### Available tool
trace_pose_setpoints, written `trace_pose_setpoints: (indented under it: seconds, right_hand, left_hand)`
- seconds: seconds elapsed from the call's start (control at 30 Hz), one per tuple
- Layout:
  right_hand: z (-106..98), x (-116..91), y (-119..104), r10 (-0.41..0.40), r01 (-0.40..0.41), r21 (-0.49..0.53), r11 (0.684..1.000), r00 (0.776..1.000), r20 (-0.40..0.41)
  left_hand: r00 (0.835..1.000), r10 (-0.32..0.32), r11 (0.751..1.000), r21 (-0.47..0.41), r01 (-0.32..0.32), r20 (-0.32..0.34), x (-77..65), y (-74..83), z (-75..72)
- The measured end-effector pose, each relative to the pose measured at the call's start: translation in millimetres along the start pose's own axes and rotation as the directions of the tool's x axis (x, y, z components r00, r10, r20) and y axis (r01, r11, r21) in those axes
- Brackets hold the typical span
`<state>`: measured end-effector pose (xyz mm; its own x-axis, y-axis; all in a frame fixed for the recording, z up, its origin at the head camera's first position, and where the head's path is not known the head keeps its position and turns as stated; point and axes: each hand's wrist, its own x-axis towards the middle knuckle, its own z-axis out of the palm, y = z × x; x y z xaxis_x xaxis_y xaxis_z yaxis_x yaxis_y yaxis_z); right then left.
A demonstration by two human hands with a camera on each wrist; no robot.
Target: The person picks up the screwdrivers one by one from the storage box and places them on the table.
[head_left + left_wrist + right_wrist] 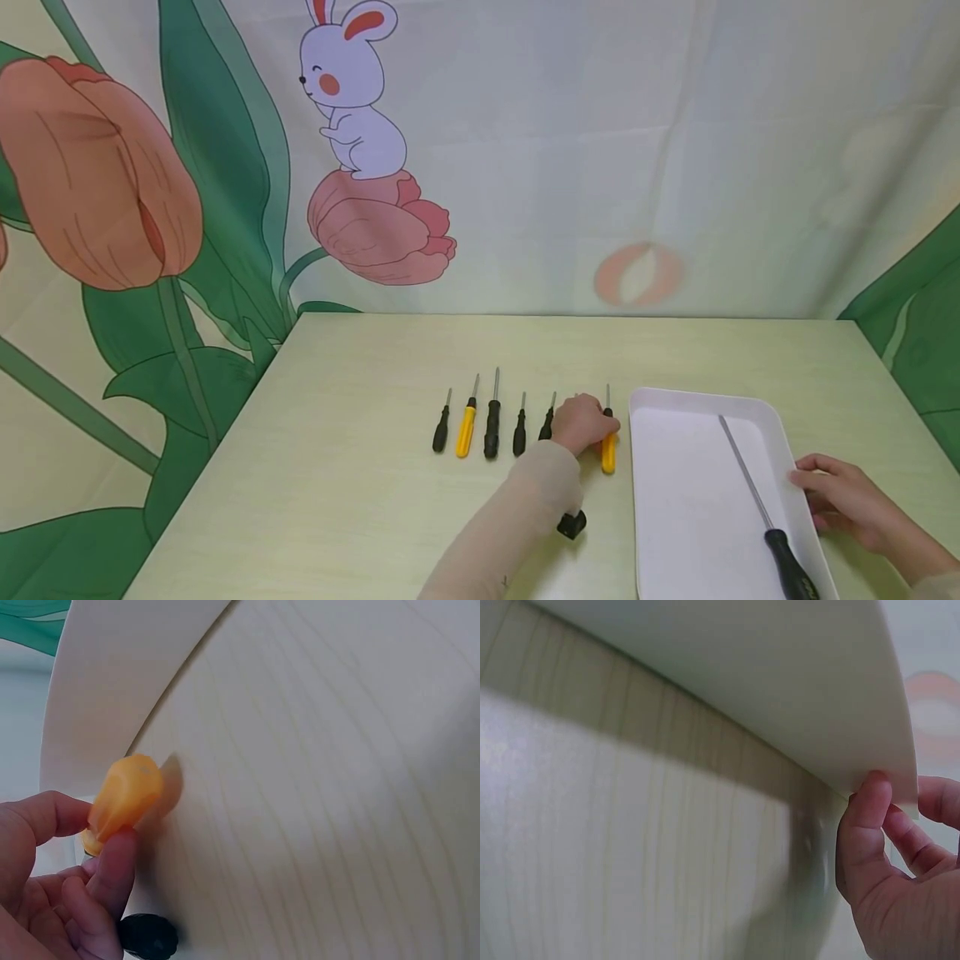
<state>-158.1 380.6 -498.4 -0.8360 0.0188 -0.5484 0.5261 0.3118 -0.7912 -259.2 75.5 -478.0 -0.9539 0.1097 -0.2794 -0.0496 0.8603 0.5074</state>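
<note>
My left hand (581,423) pinches the handle of a yellow screwdriver (609,454) between thumb and fingers, just left of the white tray (652,517). The left wrist view shows the handle's rounded yellow end (135,787) poking out past the fingertips, with a black handle end (148,936) close below. On the tray's right side, my right hand (855,504) grips the rim; in the right wrist view the thumb (871,799) presses the outer wall and other fingers are at the edge. Inside the tray lies a long black-handled screwdriver (787,562), slanting.
Left of the left hand, several screwdrivers stand in a row, tips pointing away: black ones such as this screwdriver (492,429) and a yellow one (466,429). A black screwdriver (547,425) is partly behind the hand. The pale table (337,467) ends at a printed curtain (525,167).
</note>
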Motion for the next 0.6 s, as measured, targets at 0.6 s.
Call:
trace_pose_setpoints:
  seconds: [0.6]
  right_hand:
    - [-0.9, -0.4, -4.9, 0.034, -0.034, -0.015, 0.999, 0.999, -0.008]
  left_hand:
    - [0.998, -0.048, 0.993, 0.106, 0.051, -0.034, -1.2, 5.3, 6.1]
